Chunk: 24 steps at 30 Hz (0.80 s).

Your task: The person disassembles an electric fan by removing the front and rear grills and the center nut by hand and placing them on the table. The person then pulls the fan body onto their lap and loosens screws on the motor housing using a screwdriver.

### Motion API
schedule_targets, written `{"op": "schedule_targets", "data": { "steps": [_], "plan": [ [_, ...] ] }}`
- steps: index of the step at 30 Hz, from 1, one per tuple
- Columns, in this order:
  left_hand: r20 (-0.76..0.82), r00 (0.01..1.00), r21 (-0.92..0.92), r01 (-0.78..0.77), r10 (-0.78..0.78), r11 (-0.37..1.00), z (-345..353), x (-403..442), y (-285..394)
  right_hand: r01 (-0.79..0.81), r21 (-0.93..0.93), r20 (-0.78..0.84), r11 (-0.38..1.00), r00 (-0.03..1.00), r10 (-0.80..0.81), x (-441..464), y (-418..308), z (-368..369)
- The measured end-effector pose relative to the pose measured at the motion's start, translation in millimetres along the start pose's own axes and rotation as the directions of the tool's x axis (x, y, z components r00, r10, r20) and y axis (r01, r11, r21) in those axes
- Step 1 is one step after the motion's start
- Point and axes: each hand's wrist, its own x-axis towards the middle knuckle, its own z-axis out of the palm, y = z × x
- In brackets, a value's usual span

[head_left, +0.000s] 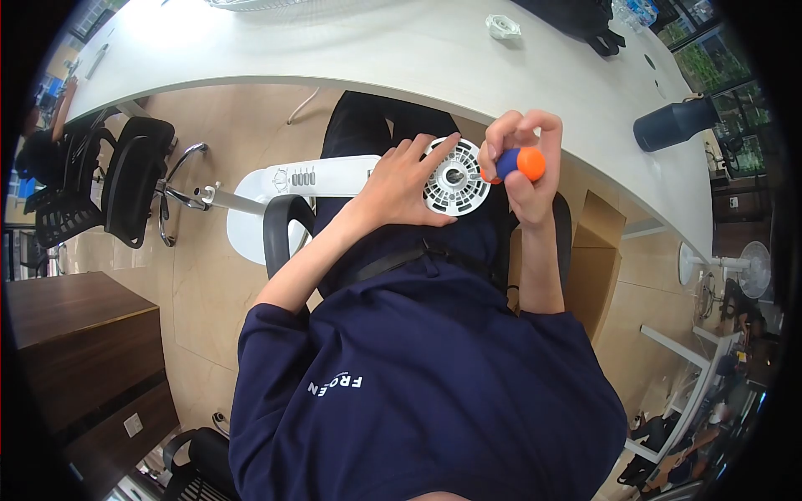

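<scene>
My left hand (403, 182) grips the left rim of a round white slotted fan motor housing (474, 198), fingers and thumb spread around its edge. The housing sits over my lap and faces up, with a metal piece at its centre. It appears joined to a white fan stand (334, 174) with several grey buttons, which lies on its side to the left. In my right hand (535, 192) is a screwdriver (511, 162) with an orange and blue handle, pinched between thumb and fingers. The screwdriver's tip points towards the housing's centre; whether it touches a screw cannot be made out.
Ahead stretches a white table (376, 50) with a small plastic-wrapped item (503, 27), a black bag (576, 25) and a dark bottle (675, 123). An open cardboard box (597, 250) stands at my right. Office chairs (142, 179) and a wooden cabinet (83, 334) are on the left.
</scene>
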Motion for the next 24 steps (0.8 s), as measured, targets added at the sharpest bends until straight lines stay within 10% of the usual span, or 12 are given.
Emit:
{"op": "schedule_targets", "data": {
  "steps": [5,7,10,16,24],
  "plan": [
    [-0.006,1.000,-0.016,0.000,0.000,1.000,1,0,-1,0.157,-0.107,-0.002,0.982,0.987,-0.158,4,0,-2],
    [-0.020,1.000,-0.001,-0.012,0.012,1.000,2,-1,-2,-0.146,-0.020,0.001,0.989,0.989,0.146,-1,-13,-5],
    [-0.014,1.000,-0.001,-0.009,0.009,1.000,1,0,-1,-0.198,0.083,-0.038,0.977,0.979,0.201,0,-23,-1],
    [-0.002,1.000,0.000,0.000,0.000,1.000,-1,0,1,0.109,-0.044,0.035,0.993,0.994,-0.108,1,2,-5],
    [-0.013,1.000,-0.010,-0.005,0.005,1.000,1,0,0,-0.079,0.068,-0.020,0.995,0.997,0.080,-3,-8,-6]
  ]
}}
